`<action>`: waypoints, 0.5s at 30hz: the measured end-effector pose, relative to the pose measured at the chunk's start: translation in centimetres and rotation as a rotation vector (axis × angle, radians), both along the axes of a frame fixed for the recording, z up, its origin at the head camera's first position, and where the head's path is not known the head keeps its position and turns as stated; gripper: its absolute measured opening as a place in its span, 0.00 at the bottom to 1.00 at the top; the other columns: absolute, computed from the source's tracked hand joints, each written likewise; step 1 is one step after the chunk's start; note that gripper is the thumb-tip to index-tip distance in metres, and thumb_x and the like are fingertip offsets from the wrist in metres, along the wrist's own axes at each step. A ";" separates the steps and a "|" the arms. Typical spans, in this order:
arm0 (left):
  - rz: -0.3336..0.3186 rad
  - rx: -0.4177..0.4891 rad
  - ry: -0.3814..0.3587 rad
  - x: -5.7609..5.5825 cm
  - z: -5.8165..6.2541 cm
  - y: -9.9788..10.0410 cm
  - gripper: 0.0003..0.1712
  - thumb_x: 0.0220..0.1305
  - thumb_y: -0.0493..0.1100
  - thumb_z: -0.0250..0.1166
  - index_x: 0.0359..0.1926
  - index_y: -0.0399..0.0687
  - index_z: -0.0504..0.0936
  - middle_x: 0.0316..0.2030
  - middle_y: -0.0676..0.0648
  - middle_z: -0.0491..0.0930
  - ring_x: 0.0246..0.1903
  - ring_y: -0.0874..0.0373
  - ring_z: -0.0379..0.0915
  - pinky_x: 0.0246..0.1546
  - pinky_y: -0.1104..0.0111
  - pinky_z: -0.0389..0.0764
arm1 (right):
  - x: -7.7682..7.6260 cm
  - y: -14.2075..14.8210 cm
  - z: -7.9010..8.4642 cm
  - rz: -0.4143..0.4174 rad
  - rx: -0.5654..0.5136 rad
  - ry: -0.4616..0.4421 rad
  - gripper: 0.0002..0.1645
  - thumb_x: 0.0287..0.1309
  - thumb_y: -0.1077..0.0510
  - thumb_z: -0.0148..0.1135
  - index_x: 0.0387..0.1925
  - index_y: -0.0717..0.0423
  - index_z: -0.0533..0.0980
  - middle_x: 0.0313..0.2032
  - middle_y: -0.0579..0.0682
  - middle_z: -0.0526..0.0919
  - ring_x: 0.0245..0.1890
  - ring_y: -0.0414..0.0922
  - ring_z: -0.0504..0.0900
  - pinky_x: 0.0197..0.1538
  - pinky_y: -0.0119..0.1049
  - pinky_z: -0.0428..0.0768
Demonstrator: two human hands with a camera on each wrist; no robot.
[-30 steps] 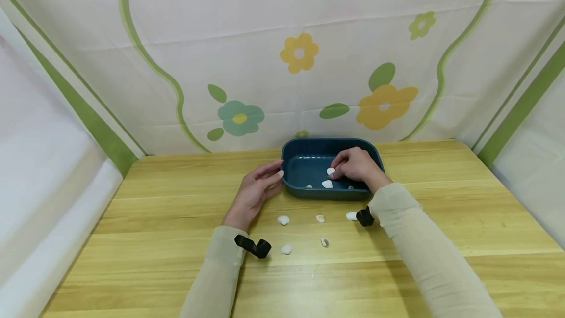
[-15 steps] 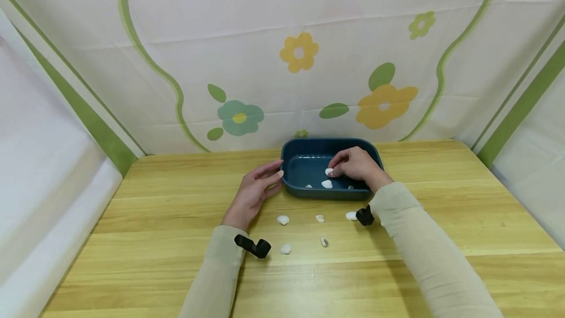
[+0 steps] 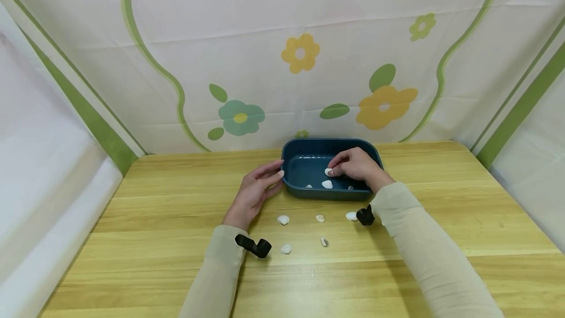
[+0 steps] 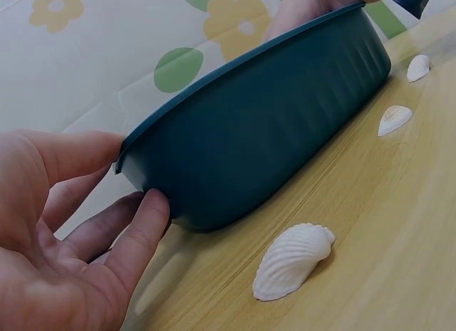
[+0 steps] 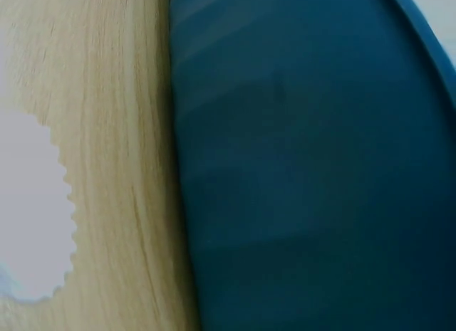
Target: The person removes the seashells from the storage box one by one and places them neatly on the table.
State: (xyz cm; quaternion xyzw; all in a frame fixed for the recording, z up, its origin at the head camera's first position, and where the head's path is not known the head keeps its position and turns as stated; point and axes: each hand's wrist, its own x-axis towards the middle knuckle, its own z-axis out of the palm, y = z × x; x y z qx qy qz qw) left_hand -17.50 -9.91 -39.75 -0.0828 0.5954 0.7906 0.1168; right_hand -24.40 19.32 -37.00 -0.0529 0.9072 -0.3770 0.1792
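My right hand (image 3: 356,166) reaches over the rim of a dark blue rectangular basin (image 3: 331,194) and pinches a white seashell (image 3: 328,172) between thumb and fingers, low inside it. Another white seashell (image 3: 327,184) lies just in front of that one in the basin, near smaller shells (image 3: 309,186). At the basin's left end, my left hand (image 3: 253,193) touches the rim and outer wall with extended fingertips, as the left wrist view shows. The right wrist view holds only the basin's outer wall (image 5: 306,160) and part of a pale shell (image 5: 32,210); the right hand is out of that view.
Several shells lie on the wooden table (image 3: 154,239) before the basin: a ribbed white shell (image 3: 283,220), a white shell (image 3: 286,249), a small shell (image 3: 320,218), a greyish shell (image 3: 324,242) and a white shell (image 3: 351,216) by the right wrist camera. Behind hangs a flowered cloth (image 3: 260,82).
My right hand has shifted slightly left inside the basin with the pinched seashell. The left hand stays at the basin's end, and the shells on the table keep their places.
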 end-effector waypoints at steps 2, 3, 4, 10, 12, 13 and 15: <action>0.000 -0.004 0.001 0.0 0.0 0.0 0.24 0.75 0.35 0.68 0.68 0.49 0.84 0.69 0.46 0.81 0.57 0.62 0.84 0.63 0.65 0.86 | 0.0 0.0 0.0 -0.001 -0.002 -0.005 0.11 0.68 0.52 0.75 0.47 0.52 0.90 0.56 0.57 0.87 0.49 0.53 0.81 0.52 0.42 0.81; -0.001 -0.005 0.002 0.0 0.0 0.0 0.24 0.75 0.35 0.68 0.68 0.49 0.84 0.69 0.46 0.81 0.57 0.62 0.83 0.63 0.64 0.86 | 0.0 0.0 -0.1 -0.002 -0.003 -0.008 0.11 0.68 0.52 0.75 0.47 0.52 0.90 0.56 0.57 0.87 0.50 0.53 0.81 0.53 0.42 0.81; -0.001 -0.006 0.002 0.0 -0.1 0.0 0.24 0.75 0.35 0.68 0.68 0.49 0.84 0.69 0.46 0.81 0.58 0.61 0.83 0.63 0.64 0.86 | 0.0 0.0 -0.1 -0.003 -0.002 -0.010 0.11 0.68 0.52 0.75 0.47 0.52 0.90 0.56 0.57 0.87 0.50 0.53 0.81 0.53 0.43 0.81; -0.001 -0.005 0.001 0.0 0.0 0.0 0.23 0.75 0.35 0.68 0.68 0.49 0.84 0.69 0.46 0.81 0.59 0.60 0.83 0.64 0.64 0.85 | -0.1 0.0 -0.2 0.015 0.018 0.002 0.10 0.69 0.53 0.73 0.47 0.52 0.90 0.54 0.56 0.88 0.49 0.53 0.82 0.53 0.43 0.82; 0.000 -0.006 0.001 0.0 0.0 0.0 0.23 0.75 0.35 0.68 0.68 0.49 0.84 0.69 0.46 0.81 0.59 0.60 0.83 0.64 0.64 0.85 | -0.1 -0.1 -0.2 0.027 0.031 0.012 0.10 0.70 0.53 0.72 0.46 0.52 0.90 0.52 0.56 0.89 0.48 0.52 0.82 0.52 0.43 0.82; -0.001 -0.007 0.000 0.0 0.0 0.0 0.23 0.75 0.35 0.68 0.68 0.49 0.84 0.69 0.46 0.81 0.59 0.60 0.83 0.64 0.64 0.85 | -0.1 -0.1 -0.2 0.032 0.036 0.016 0.09 0.70 0.53 0.72 0.46 0.52 0.90 0.52 0.56 0.89 0.48 0.52 0.82 0.52 0.43 0.82; 0.000 -0.007 -0.001 0.0 0.0 0.0 0.23 0.75 0.35 0.68 0.68 0.49 0.84 0.69 0.46 0.81 0.59 0.60 0.83 0.64 0.64 0.85 | -0.1 -0.1 -0.2 0.038 0.041 0.018 0.09 0.71 0.53 0.71 0.46 0.52 0.90 0.50 0.55 0.89 0.47 0.52 0.82 0.52 0.43 0.82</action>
